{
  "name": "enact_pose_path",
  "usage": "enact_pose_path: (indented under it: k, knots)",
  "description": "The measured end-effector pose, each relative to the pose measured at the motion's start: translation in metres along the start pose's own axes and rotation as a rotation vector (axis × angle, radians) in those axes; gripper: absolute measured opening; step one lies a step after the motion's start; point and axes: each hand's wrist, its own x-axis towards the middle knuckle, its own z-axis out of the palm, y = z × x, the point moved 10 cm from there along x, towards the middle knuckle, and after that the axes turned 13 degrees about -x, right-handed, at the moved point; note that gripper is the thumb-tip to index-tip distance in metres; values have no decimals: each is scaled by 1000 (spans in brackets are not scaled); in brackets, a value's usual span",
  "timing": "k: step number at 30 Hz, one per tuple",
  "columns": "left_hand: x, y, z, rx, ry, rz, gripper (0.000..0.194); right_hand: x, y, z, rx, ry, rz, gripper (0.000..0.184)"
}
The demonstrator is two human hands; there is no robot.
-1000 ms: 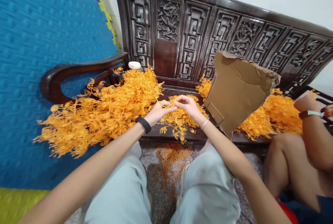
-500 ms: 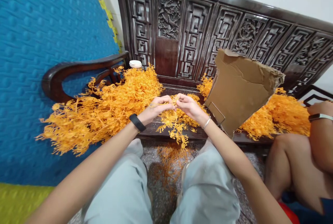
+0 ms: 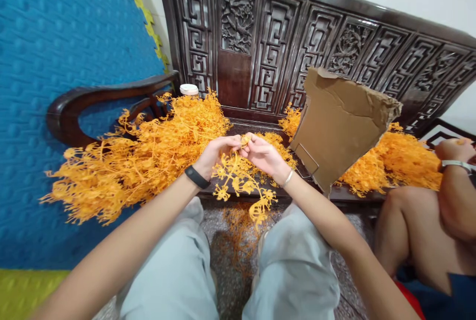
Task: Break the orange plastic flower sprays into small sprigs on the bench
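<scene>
My left hand [image 3: 214, 154] and my right hand [image 3: 261, 154] meet above the front of a dark carved wooden bench [image 3: 238, 52]. Both are closed on the stem end of an orange plastic sprig [image 3: 241, 186], whose branches hang down between my wrists toward my knees. The left wrist wears a black band, the right a thin bracelet. A big heap of the same orange sprigs [image 3: 148, 156] lies on the seat to the left of my hands. A smaller heap [image 3: 277, 144] lies just behind them.
A torn cardboard sheet [image 3: 340, 121] leans on the seat at the right, with another orange heap [image 3: 401, 161] behind it. Another person's arm [image 3: 455, 186] and knee are at the far right. A white-lidded jar [image 3: 189, 90] stands in the back corner. Blue foam matting [image 3: 55, 62] covers the left. Orange bits litter the floor [image 3: 241, 230].
My hands have lifted the sprig off the seat and drawn it toward me, so its branches now dangle lower. The other person's hand at the right has shifted slightly.
</scene>
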Motion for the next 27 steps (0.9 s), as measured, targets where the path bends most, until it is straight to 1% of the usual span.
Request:
enact_pose_path:
  k: [2, 4, 6, 7, 9, 11, 12, 14, 16, 17, 19, 21, 23, 27]
  knots:
    - [2, -4, -2, -51, 13, -18, 21, 0, 1, 3, 2, 22, 4, 20]
    - [3, -3, -2, -100, -1, -12, 22, -1, -3, 5, 10, 25, -9, 20]
    - [3, 4, -2, -196, -12, 35, 29, -2, -14, -4, 18, 67, -63, 20]
    - [1, 11, -2, -246, -11, 69, 33, -3, -20, -15, 23, 117, -98, 21]
    - [-5, 24, 0, -301, -14, 130, 38, -7, -30, -50, 25, 269, -149, 21]
    - [-13, 35, 7, -264, -55, 160, 38, -12, -29, -89, -11, 425, -140, 18]
    - [-15, 38, 12, -229, -90, 159, 37, -14, -24, -107, -53, 489, -114, 15]
    - [-18, 37, 20, -115, -160, 142, 35, -15, -8, -138, -215, 589, -28, 13]
    - [-17, 30, 23, 68, -202, 120, 34, -17, 10, -162, -492, 675, 68, 18]
    - [-15, 25, 23, 173, -212, 110, 33, -17, 16, -170, -658, 706, 105, 18]
    - [-10, 13, 20, 363, -223, 83, 31, -14, 27, -178, -939, 726, 147, 14]
    - [-7, 1, 16, 472, -232, 42, 26, -11, 35, -181, -1082, 714, 154, 10]
    - [-5, -8, 14, 524, -240, 1, 24, -9, 41, -184, -1112, 711, 146, 10]
    - [-3, -16, 9, 604, -233, -47, 27, -7, 43, -186, -1143, 701, 136, 23]
